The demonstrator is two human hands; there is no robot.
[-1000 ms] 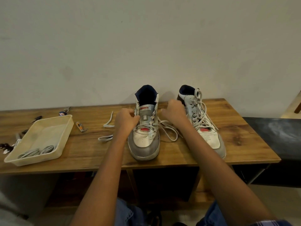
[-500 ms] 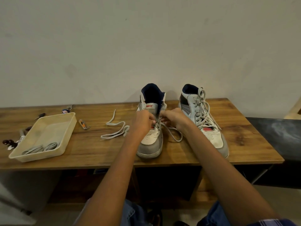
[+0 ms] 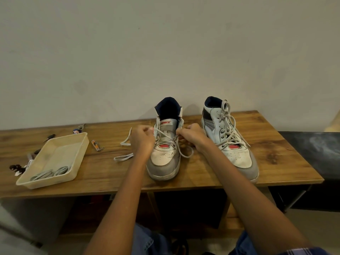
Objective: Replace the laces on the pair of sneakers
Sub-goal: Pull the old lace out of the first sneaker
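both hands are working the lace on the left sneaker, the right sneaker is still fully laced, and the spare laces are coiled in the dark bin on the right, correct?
Not quite: the spare laces lie in the cream tray on the left, as the head view shows. The rest holds: left hand and right hand work the left sneaker; the right sneaker is laced.

Two sneakers (image 3: 200, 144) side by side on table (image 3: 103, 173), tray (image 3: 55, 159) at left, perhaps laces (image 3: 49, 173) inside

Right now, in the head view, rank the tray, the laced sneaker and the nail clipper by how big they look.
1. Tray, the largest, though it lies nearer the camera at its front edge, so the lead over the sneaker is unsure.
2. Laced sneaker.
3. Nail clipper, plainly the smallest.
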